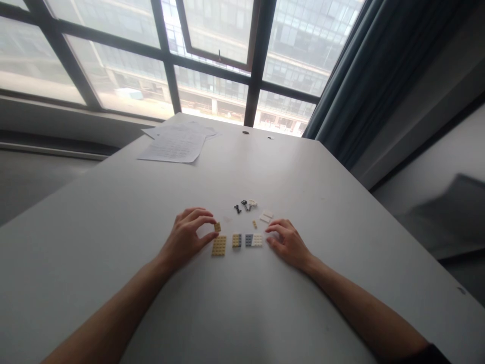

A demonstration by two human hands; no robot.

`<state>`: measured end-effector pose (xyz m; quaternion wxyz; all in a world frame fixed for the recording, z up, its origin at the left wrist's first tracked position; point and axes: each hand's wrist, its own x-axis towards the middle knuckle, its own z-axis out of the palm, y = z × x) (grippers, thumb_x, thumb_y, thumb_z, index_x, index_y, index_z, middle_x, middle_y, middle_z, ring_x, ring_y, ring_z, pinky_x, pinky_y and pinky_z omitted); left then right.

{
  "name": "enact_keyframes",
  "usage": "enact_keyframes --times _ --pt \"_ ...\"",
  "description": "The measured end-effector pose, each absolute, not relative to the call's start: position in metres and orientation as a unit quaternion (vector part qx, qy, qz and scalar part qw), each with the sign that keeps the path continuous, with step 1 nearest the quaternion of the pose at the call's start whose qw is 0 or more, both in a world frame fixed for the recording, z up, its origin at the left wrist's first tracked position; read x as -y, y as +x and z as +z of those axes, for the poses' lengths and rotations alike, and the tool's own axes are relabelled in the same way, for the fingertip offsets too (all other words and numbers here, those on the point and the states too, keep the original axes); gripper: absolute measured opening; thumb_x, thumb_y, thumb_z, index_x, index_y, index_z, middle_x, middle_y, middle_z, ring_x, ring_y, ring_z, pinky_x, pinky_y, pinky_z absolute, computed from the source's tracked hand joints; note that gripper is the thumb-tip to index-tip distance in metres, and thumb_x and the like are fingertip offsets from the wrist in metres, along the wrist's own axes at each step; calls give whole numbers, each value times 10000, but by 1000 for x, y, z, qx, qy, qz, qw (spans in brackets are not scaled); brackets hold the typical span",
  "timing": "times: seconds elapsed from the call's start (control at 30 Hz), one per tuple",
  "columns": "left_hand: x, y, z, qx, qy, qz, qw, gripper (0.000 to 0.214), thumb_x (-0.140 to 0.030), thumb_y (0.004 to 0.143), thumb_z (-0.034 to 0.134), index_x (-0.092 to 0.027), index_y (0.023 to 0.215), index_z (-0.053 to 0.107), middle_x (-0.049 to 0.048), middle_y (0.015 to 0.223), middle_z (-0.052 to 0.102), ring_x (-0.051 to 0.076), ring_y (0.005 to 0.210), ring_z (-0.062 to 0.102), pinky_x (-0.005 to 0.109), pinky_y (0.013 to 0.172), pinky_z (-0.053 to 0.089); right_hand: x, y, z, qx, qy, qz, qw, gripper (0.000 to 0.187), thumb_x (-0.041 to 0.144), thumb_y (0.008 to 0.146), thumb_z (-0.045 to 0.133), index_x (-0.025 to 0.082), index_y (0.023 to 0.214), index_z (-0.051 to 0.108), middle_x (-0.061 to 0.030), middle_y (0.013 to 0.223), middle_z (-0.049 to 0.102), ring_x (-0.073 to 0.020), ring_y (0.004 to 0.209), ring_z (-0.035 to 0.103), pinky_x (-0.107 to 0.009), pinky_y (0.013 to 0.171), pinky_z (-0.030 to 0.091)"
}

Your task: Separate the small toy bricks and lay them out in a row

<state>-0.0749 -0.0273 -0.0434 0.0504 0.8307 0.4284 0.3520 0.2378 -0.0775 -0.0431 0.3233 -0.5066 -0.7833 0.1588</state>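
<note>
Between the thumb and index finger of my left hand (190, 230) is a small tan toy brick (217, 227). Just below it on the table lies a larger tan studded plate (219, 246). To the right of that sits a tan and grey brick block (237, 240), then a grey and white studded piece (253, 240). My right hand (287, 241) rests beside the white end of that piece, fingers apart and curved, holding nothing. A small tan strip (254, 224) and white flat pieces (266, 217) lie just beyond.
Small black pieces (237, 209) and white pieces (253, 203) lie farther back on the white table (242, 172). Printed papers (176, 144) are spread at the far left edge. Windows (212, 91) stand behind the table, with a dark curtain (352, 81) at the right.
</note>
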Motion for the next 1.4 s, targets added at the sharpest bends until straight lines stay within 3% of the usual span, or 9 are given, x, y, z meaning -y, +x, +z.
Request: enact_keyframes --times 0.5,0.83,1.0,1.4 --pt "26 -76 -45 -426 831 354 53 191 -343 788 654 -243 944 700 43 1024 680 237 1074 547 404 960 396 69 239 -38 782 -521 145 310 196 175 806 639 223 994 669 -58 1089 611 -204 1071 517 -379 975 412" --pt "26 -75 -46 -428 828 359 54 201 -362 805 637 -257 963 703 39 1029 680 233 1082 548 397 957 408 29 223 -29 818 -520 118 214 318 225 809 673 234 1126 655 -66 1165 601 -231 1103 487 -418 1000 374" --pt "27 -76 -45 -428 830 355 49 203 -354 805 636 -250 967 702 42 1027 678 235 1079 544 403 957 404 21 217 -28 841 -501 101 177 252 246 825 666 268 1076 673 -47 1219 585 -242 1156 455 -438 992 356" --pt "29 -75 -41 -444 824 345 67 210 -377 782 649 -245 941 687 51 1048 673 250 1083 538 429 966 389 21 209 -25 836 -508 101 182 103 244 776 705 218 875 704 -62 1118 626 -250 1099 493 -454 943 369"
